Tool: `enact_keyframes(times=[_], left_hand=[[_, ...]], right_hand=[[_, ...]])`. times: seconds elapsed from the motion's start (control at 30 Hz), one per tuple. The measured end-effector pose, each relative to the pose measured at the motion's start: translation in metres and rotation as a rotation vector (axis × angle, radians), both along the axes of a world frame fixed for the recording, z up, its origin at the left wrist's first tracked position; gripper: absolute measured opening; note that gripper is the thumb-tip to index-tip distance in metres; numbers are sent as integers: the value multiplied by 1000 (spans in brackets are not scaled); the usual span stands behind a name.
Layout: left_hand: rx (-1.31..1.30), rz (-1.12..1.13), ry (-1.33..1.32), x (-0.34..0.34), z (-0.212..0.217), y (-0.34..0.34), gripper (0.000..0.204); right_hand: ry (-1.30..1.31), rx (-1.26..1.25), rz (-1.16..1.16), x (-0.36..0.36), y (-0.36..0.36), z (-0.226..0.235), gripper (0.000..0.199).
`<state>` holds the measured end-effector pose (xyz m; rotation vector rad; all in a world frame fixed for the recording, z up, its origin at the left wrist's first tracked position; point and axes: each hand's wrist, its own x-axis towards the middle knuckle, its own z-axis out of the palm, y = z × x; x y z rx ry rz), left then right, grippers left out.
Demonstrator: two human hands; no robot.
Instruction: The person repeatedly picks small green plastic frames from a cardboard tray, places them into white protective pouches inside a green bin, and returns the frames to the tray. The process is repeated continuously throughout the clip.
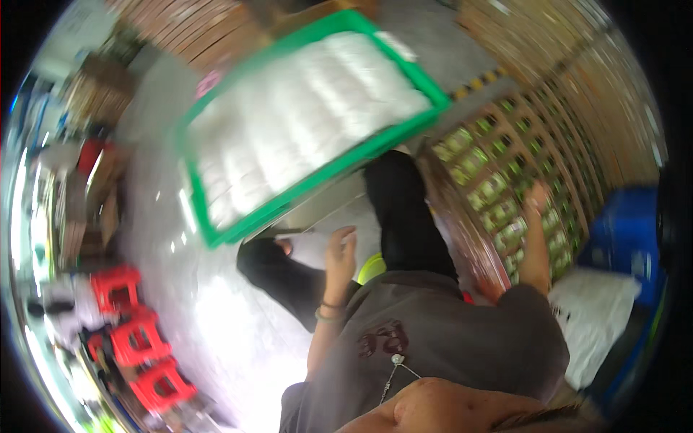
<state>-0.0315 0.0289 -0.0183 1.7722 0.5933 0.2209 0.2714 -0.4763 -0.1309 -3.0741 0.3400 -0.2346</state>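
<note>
My left hand (341,249) is raised above my lap, beneath the near edge of a green plastic crate (317,177). Its fingers look stretched out, with nothing seen in them. Rows of white, soft-looking bundles (289,115) fill the crate. On my right, a cardboard box with dividers (465,242) holds many small green-and-white packs (511,231) in its compartments. My right hand (535,196) reaches over these packs; blur hides its fingers and whether they grip one.
Several red stools (141,339) stand at the left. A white bag (595,310) and a blue bin (628,231) are beside the divided box. Cardboard stacks (520,29) rise at the far right. Something yellow-green (372,267) shows between my legs.
</note>
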Motion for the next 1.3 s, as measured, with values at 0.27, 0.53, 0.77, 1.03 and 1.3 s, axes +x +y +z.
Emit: enact_keyframes(times=[0.27,0.53,0.77,1.03,1.3], left_hand=[[199,-26,-279,-6,45,5,54],[-149,-250,-200,-34,83,30,49],[-543,172,-222,-75,54,41,30],[-459,323,-288,-77,57,40,27],[-690,423,-362,-73,45,48,27]], right_hand=[[203,749,685,-46,162,148,29],[929,894,1768,-145,428,236,20],[301,718,1764,-144,642,280,23],[72,313,1534,-117,769,204,33],[168,1304,1642,-112,704,238,19]])
